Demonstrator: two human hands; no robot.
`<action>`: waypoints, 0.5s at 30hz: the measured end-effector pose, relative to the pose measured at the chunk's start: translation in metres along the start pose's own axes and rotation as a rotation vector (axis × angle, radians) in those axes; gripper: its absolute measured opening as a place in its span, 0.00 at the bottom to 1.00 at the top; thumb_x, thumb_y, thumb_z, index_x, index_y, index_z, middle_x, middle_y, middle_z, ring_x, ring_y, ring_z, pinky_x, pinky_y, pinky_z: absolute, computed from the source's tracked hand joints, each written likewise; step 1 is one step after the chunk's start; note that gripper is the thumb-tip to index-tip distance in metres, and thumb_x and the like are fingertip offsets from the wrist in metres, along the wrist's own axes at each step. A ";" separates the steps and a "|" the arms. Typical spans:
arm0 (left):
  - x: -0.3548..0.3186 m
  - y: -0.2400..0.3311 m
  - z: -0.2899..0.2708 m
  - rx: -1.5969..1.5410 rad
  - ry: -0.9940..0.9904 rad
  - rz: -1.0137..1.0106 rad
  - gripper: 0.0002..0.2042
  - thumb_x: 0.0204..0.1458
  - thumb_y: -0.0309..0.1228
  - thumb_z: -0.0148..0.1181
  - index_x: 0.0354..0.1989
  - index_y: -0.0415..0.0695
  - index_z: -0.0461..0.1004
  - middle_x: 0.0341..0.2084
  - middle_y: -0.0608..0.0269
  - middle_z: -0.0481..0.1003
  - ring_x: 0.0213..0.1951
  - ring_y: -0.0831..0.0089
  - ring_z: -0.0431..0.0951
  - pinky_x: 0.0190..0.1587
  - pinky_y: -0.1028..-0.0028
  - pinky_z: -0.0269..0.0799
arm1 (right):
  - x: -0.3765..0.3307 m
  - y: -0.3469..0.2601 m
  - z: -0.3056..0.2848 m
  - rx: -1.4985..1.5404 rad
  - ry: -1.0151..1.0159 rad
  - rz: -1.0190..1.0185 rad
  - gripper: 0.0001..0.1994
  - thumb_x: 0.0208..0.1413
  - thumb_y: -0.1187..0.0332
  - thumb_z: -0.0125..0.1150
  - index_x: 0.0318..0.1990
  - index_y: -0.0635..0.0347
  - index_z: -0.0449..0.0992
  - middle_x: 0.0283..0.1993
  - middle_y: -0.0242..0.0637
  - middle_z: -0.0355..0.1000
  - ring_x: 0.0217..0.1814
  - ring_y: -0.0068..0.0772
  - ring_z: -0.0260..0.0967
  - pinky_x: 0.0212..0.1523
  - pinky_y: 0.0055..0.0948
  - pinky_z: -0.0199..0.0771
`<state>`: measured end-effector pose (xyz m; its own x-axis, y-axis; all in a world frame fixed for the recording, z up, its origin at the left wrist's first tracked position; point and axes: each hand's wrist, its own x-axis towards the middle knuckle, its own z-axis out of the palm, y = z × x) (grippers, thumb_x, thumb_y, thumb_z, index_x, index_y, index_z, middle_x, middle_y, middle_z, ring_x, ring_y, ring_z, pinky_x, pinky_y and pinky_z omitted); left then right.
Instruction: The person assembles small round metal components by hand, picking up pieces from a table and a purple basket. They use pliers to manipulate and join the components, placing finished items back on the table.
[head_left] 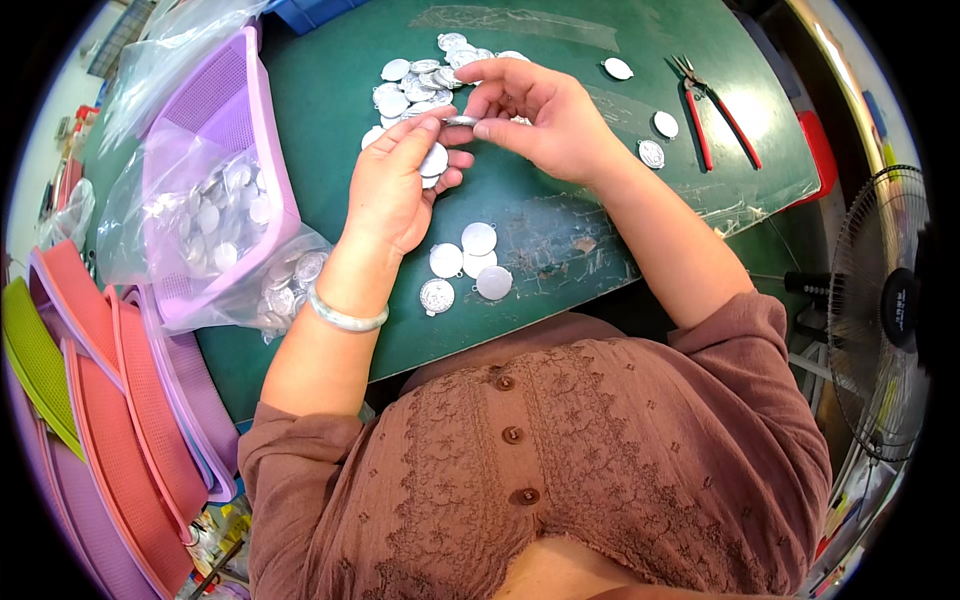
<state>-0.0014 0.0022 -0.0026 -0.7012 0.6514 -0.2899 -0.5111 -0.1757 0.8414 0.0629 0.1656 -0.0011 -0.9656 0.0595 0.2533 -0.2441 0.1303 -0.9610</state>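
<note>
Several flat, round silvery discs (433,161)

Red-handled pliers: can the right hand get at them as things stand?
Probably yes: nothing covers the red-handled pliers, which lie to the right of the right hand, though that hand looks busy at a silver disc.

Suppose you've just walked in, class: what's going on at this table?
A person holds a thin silvery disc edge-on between the fingertips of the left hand and right hand. The left hand also holds more discs. Beyond the hands is a heap of similar discs; a small group lies nearer the person. The pliers lie unheld to the right, and a purple basket stands on the left.
</note>
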 end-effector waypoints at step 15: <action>0.000 0.000 -0.004 -0.051 -0.062 0.010 0.13 0.51 0.26 0.51 0.44 0.35 0.68 0.30 0.62 0.71 0.29 0.76 0.71 0.29 0.81 0.66 | 0.001 -0.001 -0.014 -0.238 0.109 -0.037 0.16 0.50 0.82 0.44 0.48 0.64 0.67 0.35 0.32 0.70 0.39 0.19 0.65 0.42 0.18 0.65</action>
<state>-0.0035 -0.0007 -0.0048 -0.6751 0.6935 -0.2514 -0.5297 -0.2185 0.8196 0.0639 0.1791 0.0015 -0.9377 0.1554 0.3107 -0.2384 0.3629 -0.9008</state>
